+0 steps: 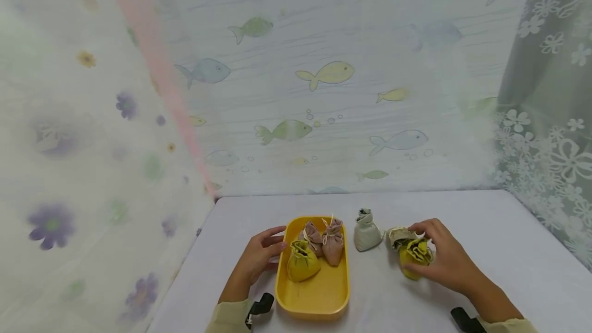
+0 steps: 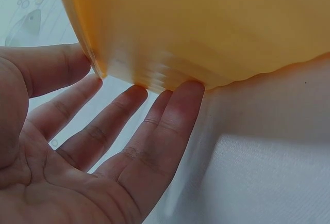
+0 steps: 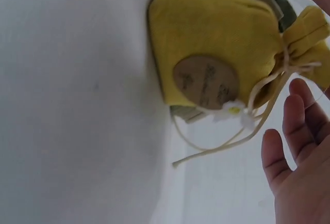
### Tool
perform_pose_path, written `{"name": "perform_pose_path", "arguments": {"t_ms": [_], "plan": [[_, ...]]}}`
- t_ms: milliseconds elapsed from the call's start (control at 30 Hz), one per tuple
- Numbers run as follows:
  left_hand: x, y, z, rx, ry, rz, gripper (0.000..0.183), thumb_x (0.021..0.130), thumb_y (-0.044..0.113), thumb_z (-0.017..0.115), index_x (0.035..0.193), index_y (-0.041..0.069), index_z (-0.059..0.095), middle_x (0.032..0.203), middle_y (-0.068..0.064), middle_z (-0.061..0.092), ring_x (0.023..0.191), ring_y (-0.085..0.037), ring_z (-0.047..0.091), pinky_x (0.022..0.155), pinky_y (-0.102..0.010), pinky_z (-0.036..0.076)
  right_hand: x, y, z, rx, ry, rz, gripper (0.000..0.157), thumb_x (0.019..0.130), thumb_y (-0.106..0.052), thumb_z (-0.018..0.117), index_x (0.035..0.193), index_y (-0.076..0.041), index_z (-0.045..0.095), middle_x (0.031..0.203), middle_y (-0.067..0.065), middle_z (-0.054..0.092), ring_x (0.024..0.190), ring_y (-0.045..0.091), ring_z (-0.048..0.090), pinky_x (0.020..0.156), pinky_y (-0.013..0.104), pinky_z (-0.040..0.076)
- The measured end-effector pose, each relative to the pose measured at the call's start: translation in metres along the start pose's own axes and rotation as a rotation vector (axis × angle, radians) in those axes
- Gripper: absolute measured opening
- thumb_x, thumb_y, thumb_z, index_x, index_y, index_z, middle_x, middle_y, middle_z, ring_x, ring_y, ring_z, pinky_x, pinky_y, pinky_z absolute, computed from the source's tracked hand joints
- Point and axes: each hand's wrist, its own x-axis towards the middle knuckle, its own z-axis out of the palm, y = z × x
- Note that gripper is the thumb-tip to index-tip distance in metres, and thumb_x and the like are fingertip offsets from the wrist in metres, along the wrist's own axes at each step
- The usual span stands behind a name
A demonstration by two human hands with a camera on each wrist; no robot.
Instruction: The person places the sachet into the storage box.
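Right hand (image 1: 446, 258) has its fingers spread loosely round the top of a yellow bag (image 3: 221, 33) on the right of the table (image 1: 384, 302); can't tell if it's pinching. Left hand (image 1: 258, 257) just has pretty straight fingers resting against the left side of the tray (image 1: 319, 297). In there, at the far end: two pink bags (image 1: 334, 248) plus another yellow one (image 1: 303, 267). Grey bag (image 1: 367, 234) sits just right of the tray.

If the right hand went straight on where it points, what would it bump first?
The right hand would likely meet the yellow bag right in front of it; whether they already touch is unclear.
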Motion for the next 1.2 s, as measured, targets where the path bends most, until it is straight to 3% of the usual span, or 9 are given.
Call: {"name": "perform_pose_path", "arguments": {"t_ms": [200,433,700,1200], "plan": [[0.006,0.0,0.007,0.001,-0.008,0.0,0.057,0.095,0.029,0.076,0.149,0.025,0.056,0.147,-0.017,0.058,0.113,-0.025,0.071,0.084,-0.045,0.064,-0.006,0.02,-0.002,0.115,0.0,0.032,0.073,0.064,-0.029,0.101,0.122,-0.013,0.06,0.112,-0.005,0.061,0.097,-0.003,0.054,0.077,0.019,0.053],[0.005,-0.004,0.009,0.006,-0.001,-0.012,0.058,0.094,0.029,0.077,0.148,0.025,0.057,0.148,-0.017,0.058,0.113,-0.026,0.071,0.083,-0.046,0.065,-0.014,0.028,-0.001,0.152,-0.016,0.095,0.055,0.069,-0.025,0.098,0.111,-0.021,0.063,0.105,-0.009,0.065,0.089,0.0,0.059,0.074,0.021,0.057],[-0.003,-0.004,-0.001,0.021,0.017,-0.015,0.056,0.096,0.029,0.075,0.148,0.027,0.056,0.148,-0.016,0.058,0.117,-0.028,0.07,0.086,-0.046,0.064,-0.01,0.023,0.007,0.196,0.035,0.063,0.041,0.075,-0.02,0.094,0.107,-0.025,0.068,0.101,-0.01,0.069,0.088,0.002,0.063,0.073,0.021,0.059],[0.007,-0.004,-0.002,0.012,0.018,-0.029,0.057,0.094,0.031,0.077,0.147,0.028,0.057,0.149,-0.016,0.057,0.118,-0.029,0.069,0.087,-0.046,0.064,-0.004,0.022,0.005,0.229,0.089,0.096,0.029,0.079,-0.015,0.091,0.1,-0.024,0.073,0.096,-0.007,0.073,0.084,0.001,0.064,0.071,0.021,0.059]]}}
